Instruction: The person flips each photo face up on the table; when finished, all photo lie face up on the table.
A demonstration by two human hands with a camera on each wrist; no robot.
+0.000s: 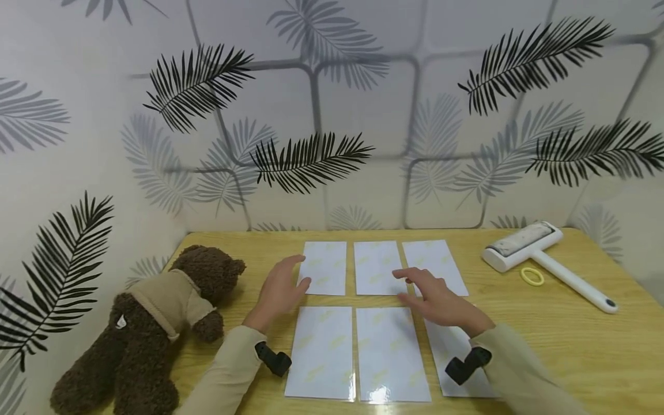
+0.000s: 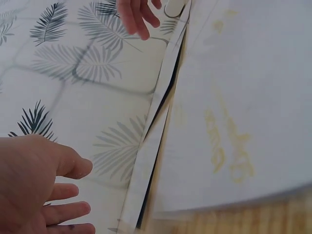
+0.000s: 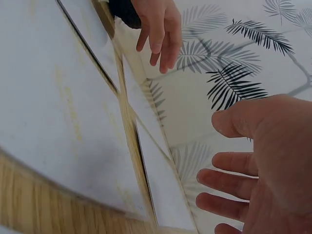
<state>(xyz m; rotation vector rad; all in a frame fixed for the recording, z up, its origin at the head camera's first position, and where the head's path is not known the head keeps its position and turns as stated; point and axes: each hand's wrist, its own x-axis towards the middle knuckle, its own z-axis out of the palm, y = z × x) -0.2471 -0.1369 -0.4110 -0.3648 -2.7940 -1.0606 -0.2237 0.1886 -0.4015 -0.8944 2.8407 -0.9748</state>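
Note:
White sheets with faint yellow marks lie on the wooden table in two rows of three. My left hand (image 1: 279, 293) hovers beside the back-left sheet (image 1: 327, 268), fingers extended and holding nothing. Over the gap between the rows, on the right side, is my right hand (image 1: 441, 302), its fingers spread and also free of any object. It partly covers the back-right sheet (image 1: 438, 262) and the front-right sheet (image 1: 451, 357). The back-middle sheet (image 1: 376, 265), front-left sheet (image 1: 321, 351) and front-middle sheet (image 1: 389, 351) are mostly visible. Both wrist views show loosely extended fingers above the sheets.
A brown teddy bear (image 1: 166, 302) in a beige shirt lies at the table's left. At the back right rests a white lint roller-like tool (image 1: 550, 259) with a long handle, and a yellow ring (image 1: 532, 276) lies beside it. A leaf-patterned wall (image 1: 363, 190) stands behind the table.

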